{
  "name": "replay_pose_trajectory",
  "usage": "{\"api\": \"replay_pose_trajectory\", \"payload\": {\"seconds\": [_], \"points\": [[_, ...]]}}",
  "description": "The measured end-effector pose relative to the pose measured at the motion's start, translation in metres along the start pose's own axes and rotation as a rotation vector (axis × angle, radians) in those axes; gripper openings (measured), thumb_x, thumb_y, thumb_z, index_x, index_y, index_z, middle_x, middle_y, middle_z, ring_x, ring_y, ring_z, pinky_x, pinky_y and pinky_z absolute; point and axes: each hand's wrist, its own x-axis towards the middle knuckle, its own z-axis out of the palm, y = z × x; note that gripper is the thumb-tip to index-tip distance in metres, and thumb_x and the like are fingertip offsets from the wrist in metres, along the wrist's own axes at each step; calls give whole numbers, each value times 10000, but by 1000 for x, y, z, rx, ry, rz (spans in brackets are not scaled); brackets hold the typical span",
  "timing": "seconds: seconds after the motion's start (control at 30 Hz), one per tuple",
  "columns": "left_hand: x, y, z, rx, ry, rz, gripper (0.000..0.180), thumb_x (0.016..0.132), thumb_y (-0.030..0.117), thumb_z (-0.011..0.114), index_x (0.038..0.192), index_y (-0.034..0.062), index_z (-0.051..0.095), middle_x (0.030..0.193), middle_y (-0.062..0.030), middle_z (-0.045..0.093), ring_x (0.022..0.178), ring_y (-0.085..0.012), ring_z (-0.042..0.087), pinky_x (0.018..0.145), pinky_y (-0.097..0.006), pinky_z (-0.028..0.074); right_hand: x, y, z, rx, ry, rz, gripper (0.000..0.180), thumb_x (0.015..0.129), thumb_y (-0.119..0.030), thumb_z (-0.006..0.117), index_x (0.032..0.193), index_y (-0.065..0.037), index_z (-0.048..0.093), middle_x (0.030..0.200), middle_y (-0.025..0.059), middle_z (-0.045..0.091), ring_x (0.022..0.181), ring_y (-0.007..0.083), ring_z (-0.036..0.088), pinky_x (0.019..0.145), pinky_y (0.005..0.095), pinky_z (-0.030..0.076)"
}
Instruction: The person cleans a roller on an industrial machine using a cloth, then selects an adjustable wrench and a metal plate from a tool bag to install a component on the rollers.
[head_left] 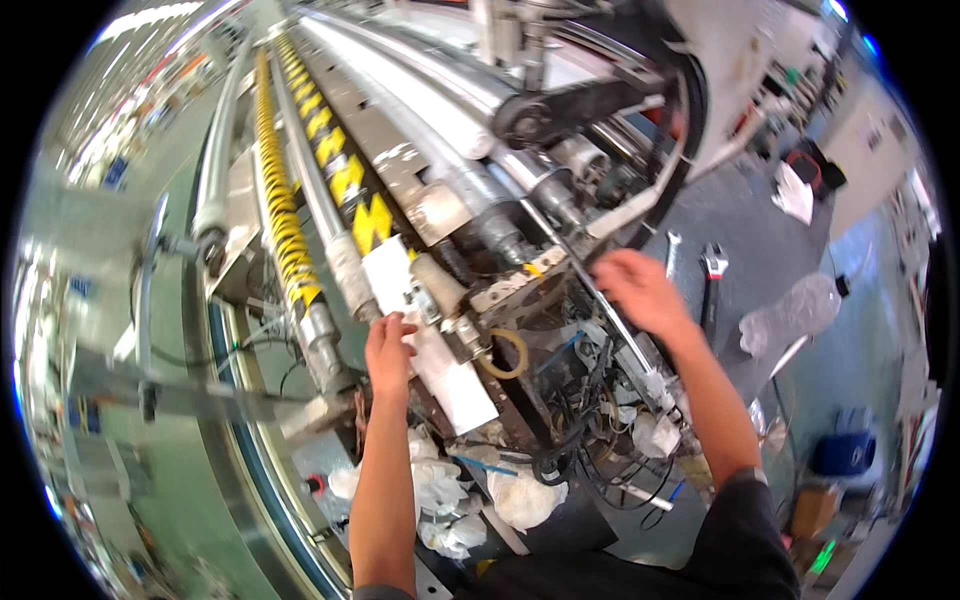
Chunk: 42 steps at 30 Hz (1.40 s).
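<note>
My left hand [388, 352] is at the edge of a white sheet [452, 385], beside the end of a metal roller [347, 270]. Its fingers are apart and slightly bent; whether they touch the sheet I cannot tell. A small metal fitting [424, 302] and a cream-coloured ring like a tape roll [507, 355] lie near the sheet. My right hand [642, 290], a little blurred, hovers by a long thin metal rod [600, 293] on the machine's right side. Its fingers reach leftward, loosely apart, with nothing visible in them.
Long rollers [400, 85] and yellow-black striped bars [282, 215] run away from me. To the right, an adjustable wrench [712, 280], a spanner [672, 250] and a clear plastic bottle [795, 312] lie on a dark surface. Loose cables [590, 440] and crumpled white rags [525, 498] are close to me.
</note>
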Motion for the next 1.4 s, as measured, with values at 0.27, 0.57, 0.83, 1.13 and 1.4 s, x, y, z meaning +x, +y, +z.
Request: {"api": "replay_pose_trajectory", "payload": {"seconds": [0.27, 0.57, 0.83, 1.13, 1.4], "points": [[24, 14, 19, 48, 28, -129, 450, 977, 427, 426, 1094, 15, 563, 851, -35, 588, 534, -75, 469, 409, -206, 288, 91, 2, 141, -157, -279, -195, 275, 889, -346, 544, 916, -102, 668, 815, 99, 672, 774, 294, 645, 684, 396, 500], [25, 21, 25, 59, -18, -133, 376, 986, 385, 446, 939, 46, 604, 700, 0, 562, 484, -52, 428, 392, -199, 272, 126, 13, 173, -231, -623, -269, 366, 931, -377, 443, 936, -75, 648, 893, 167, 661, 861, 367, 624, 754, 451, 484], [25, 22, 21, 9, -80, -102, 261, 978, 231, 425, 1103, 51, 566, 911, -38, 647, 714, -105, 628, 548, -234, 507, 135, 19, 172, -88, -808, -225, 408, 922, -404, 445, 1011, -73, 665, 988, 169, 668, 933, 336, 631, 808, 426, 475], [31, 24, 7, 83, -187, -157, 283, 965, 243, 427, 1121, 46, 556, 918, -42, 656, 728, -116, 641, 562, -241, 503, 136, 37, 170, 87, -775, -457, 288, 867, -307, 562, 963, -41, 615, 901, 134, 656, 836, 304, 618, 735, 401, 468], [26, 26, 12, 138, -94, -126, 310, 992, 272, 424, 925, 39, 617, 694, 3, 558, 508, -54, 426, 432, -213, 300, 133, 5, 163, -224, -846, -209, 422, 946, -399, 381, 1007, -75, 644, 967, 125, 659, 931, 298, 619, 827, 392, 460]]}}
